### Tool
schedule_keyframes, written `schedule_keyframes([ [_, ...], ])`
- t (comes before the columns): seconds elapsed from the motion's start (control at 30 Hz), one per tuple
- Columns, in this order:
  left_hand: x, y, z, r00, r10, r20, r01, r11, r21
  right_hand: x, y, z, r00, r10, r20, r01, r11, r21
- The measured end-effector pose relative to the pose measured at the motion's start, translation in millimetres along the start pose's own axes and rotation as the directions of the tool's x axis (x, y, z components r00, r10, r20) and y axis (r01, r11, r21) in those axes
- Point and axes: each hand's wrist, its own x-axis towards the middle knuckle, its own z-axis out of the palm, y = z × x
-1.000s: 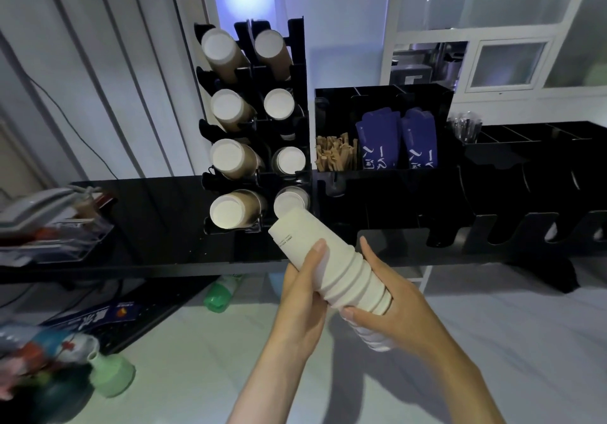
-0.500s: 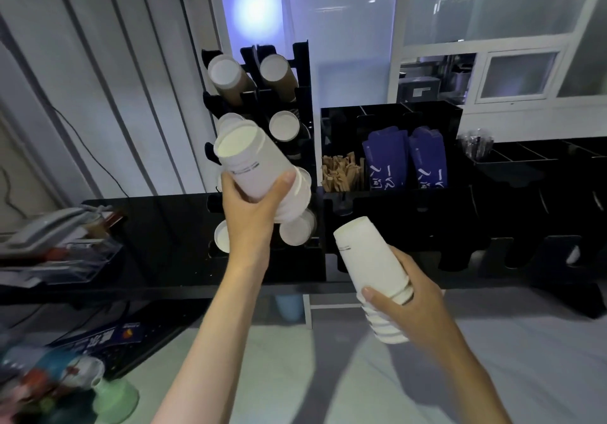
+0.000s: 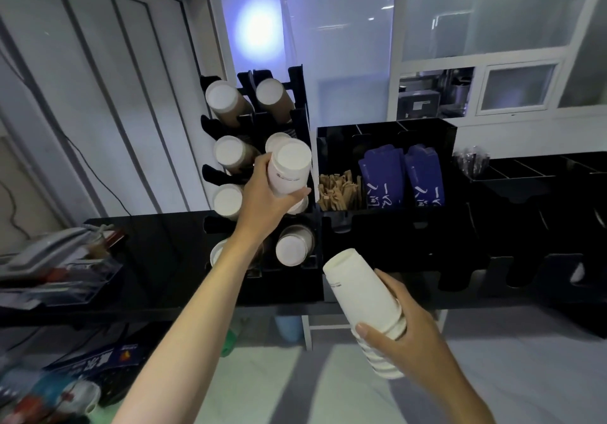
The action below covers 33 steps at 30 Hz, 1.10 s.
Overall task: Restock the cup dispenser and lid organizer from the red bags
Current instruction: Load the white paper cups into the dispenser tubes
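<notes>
Against the black counter, the black tiered cup dispenser (image 3: 297, 121) looks mostly stocked; your left hand (image 3: 262, 193) grips a short white paper-cup stack (image 3: 289, 169) at its right column, your right hand (image 3: 405, 335) grasps the remaining white cup stack (image 3: 364, 302) below, awaiting loading.

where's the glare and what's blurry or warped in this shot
Head view: a bright bluish glare spot blooms on the wall above the cup dispenser; wide-angle distortion bows the wall panels at left; the clutter at the bottom-left corner is smeared; both hands and their white cups stay fairly sharp.
</notes>
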Motion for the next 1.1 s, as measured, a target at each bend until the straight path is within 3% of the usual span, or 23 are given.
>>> schedule_keyframes([
  [0.17,3,-10,3,0.998,0.028,0.049,-0.034,0.993,0.117,-1,3,-2,1.000,-0.006,-0.016,0.006,1.000,0.000],
  [0.3,1,-6,2,0.995,0.088,0.053,-0.092,0.992,0.086,-2,9,-1,1.000,0.003,-0.014,-0.003,1.000,-0.009],
  [0.7,0,-6,-7,0.996,0.083,0.037,-0.087,0.991,0.104,0,18,2,1.000,0.020,-0.004,-0.020,0.998,-0.051],
  [0.83,3,-8,-5,0.989,0.093,0.118,-0.115,0.974,0.194,1,17,4,1.000,0.028,0.004,-0.028,0.999,-0.044],
  [1.1,1,-28,-1,0.982,0.114,0.151,-0.167,0.895,0.414,-2,20,3,0.999,0.040,0.011,-0.040,0.998,-0.038],
])
